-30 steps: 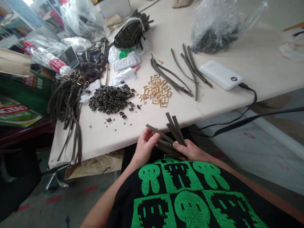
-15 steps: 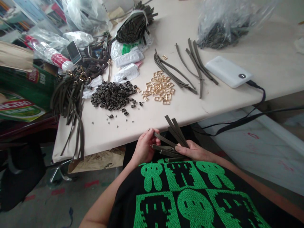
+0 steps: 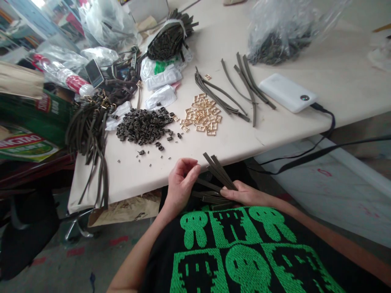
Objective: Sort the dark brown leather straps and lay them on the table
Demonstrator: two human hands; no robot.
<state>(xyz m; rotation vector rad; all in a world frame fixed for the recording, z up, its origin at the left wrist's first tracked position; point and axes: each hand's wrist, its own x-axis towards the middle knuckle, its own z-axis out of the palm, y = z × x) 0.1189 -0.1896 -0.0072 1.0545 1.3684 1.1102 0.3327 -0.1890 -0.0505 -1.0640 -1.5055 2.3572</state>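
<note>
My right hand (image 3: pixel 244 193) is closed round a fanned bunch of dark olive straps (image 3: pixel 220 171), held low between my body and the table edge. Some strap ends point up and to the left; others lie almost flat. Just left of the bunch is my left hand (image 3: pixel 182 182), its fingers curled and the thumb and forefinger tips close together. Whatever lies between those tips, if anything, is too small to make out. Beyond the hands, a pile of gold buckles (image 3: pixel 203 114) lies on the table, with a heap of small dark loops (image 3: pixel 143 125) to its left.
Loose straps (image 3: pixel 220 94) lie behind the buckles, near a white power bank (image 3: pixel 288 92) with a cable. Finished-looking straps (image 3: pixel 100 162) hang over the table's left edge (image 3: pixel 73 191). A bundle (image 3: pixel 169 38) and a plastic bag (image 3: pixel 281 36) stand farther back.
My left hand has come away from the strap end it was pinching and has risen slightly, its fingers curled above. The right hand keeps its hold on the straps, shifted slightly left in view.
</note>
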